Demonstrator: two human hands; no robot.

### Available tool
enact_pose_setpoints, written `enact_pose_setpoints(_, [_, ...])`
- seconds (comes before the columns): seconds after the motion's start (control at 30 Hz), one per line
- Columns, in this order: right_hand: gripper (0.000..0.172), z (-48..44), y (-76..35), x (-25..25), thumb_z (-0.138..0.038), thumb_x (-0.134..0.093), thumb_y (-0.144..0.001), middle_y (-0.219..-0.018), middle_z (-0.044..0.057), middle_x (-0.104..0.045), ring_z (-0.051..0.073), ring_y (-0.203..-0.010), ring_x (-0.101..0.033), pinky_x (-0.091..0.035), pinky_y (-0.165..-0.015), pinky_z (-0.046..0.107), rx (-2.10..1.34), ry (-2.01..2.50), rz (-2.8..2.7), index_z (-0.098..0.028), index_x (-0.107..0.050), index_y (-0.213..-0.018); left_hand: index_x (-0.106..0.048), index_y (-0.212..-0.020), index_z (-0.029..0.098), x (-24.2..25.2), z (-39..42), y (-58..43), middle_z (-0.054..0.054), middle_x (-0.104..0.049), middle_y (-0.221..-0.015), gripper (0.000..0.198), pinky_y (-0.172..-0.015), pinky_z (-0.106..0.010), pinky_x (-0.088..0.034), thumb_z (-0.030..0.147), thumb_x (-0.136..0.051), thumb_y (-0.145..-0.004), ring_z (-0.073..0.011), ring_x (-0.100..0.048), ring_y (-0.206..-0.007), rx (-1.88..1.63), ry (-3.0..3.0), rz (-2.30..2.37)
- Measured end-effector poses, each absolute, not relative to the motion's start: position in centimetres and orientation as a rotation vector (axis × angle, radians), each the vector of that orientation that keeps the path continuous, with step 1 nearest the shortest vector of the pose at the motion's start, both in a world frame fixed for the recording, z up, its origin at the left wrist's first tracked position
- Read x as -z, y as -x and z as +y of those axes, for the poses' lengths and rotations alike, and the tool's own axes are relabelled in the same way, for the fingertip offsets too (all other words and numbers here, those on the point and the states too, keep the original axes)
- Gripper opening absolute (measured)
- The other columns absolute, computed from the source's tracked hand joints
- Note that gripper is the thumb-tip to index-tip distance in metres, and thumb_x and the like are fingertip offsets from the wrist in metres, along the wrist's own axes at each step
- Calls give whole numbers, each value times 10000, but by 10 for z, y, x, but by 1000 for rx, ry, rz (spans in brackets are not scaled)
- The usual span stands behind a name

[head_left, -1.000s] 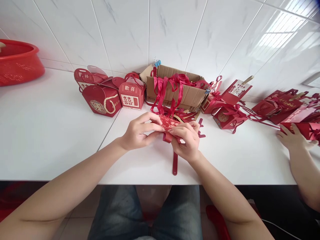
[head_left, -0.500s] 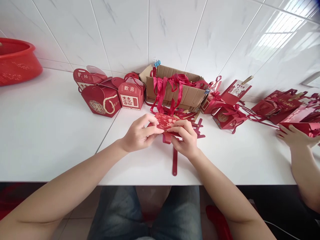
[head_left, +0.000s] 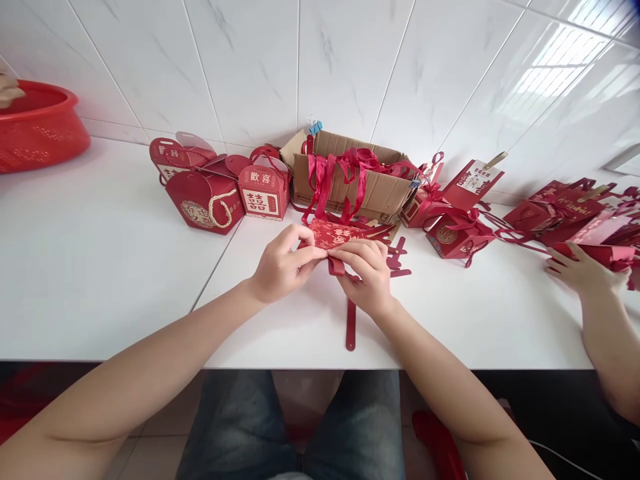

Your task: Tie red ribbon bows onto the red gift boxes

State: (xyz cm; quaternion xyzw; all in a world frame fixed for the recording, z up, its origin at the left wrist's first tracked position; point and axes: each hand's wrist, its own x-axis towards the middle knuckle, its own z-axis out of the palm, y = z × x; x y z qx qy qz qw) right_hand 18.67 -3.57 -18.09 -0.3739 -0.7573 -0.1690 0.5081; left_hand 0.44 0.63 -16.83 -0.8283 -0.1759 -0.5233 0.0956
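Between my two hands is a red gift box (head_left: 334, 233) with a light printed pattern, partly covered by my fingers. My left hand (head_left: 283, 265) pinches its near left edge with thumb and forefinger. At the near right edge my right hand (head_left: 366, 272) is closed, its fingertips meeting those of the left. A loop of red strap (head_left: 337, 267) hangs from the box below the fingertips. On the table below, a flat dark red strip (head_left: 351, 327) with a hole at its end points toward me. More red strips (head_left: 399, 257) lie just right of my right hand.
A cardboard box (head_left: 345, 190) full of red ribbons (head_left: 361, 162) stands against the wall. Several red gift boxes (head_left: 264, 193) stand left of it, others (head_left: 457, 233) right. A red basket (head_left: 45, 130) is far left. At right, another person's hand (head_left: 583, 270) holds a red box.
My fingers have shifted slightly along the near edge, the right fingertips moving left to meet the left ones. At far left, something pale has appeared over the red basket.
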Motion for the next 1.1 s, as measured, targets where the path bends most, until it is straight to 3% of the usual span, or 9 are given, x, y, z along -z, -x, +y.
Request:
enact_pose_setpoints(0.2, [153, -42, -182, 178, -113, -578, -866, -780, -3, -677, 142, -766, -614, -356, -791, 329, 498, 986, -1805, -230, -656, -927, -608, -897, 229, 168, 4, -8, -18, -558, -795, 89, -671, -282, -522, 170, -636, -836, -159, -572, -770, 1525, 2353, -546])
enact_pose_setpoints(0.43, [269, -50, -181, 173, -21, -539, -806, -711, -16, -623, 144, -729, -562, -355, -790, 341, 557, 1088, -1826, -245, -669, -880, -497, -1000, 217, 166, 4, -6, -44, -581, -902, 262, -778, -387, -510, 203, -640, -781, -212, -570, -873, 1561, 2532, -548])
enact_pose_setpoints(0.63, [192, -51, -181, 174, -85, -578, -770, -737, 4, -617, 168, -743, -539, -392, -749, 329, 542, 1090, -1836, -236, -651, -862, -470, -1135, 203, 166, 9, -2, -100, -555, -1062, 429, -861, -455, -472, 176, -617, -733, -258, -544, -988, 1489, 2655, -655])
enact_pose_setpoints(0.8, [328, -49, -185, 173, 25, -503, -739, -716, 0, -598, 157, -712, -519, -380, -715, 313, 594, 1029, -1842, -233, -648, -882, -468, -1165, 200, 166, 13, -2, -102, -562, -1105, 437, -899, -441, -456, 166, -623, -758, -257, -539, -1047, 1468, 2668, -728])
enact_pose_setpoints(0.97, [320, -47, -190, 171, 14, -498, -784, -734, -12, -602, 136, -711, -567, -373, -741, 322, 561, 892, -1819, -248, -639, -902, -462, -1184, 203, 167, 15, -3, -105, -572, -1128, 473, -909, -440, -446, 256, -674, -765, -260, -542, -1062, 1447, 2659, -775])
enact_pose_setpoints(1.1, [205, -43, -193, 171, -64, -570, -825, -758, -2, -599, 145, -731, -595, -405, -735, 330, 383, 803, -1778, -238, -619, -922, -495, -1174, 192, 169, 21, -2, -112, -597, -1158, 504, -942, -446, -422, 369, -707, -753, -274, -553, -1089, 1419, 2694, -847])
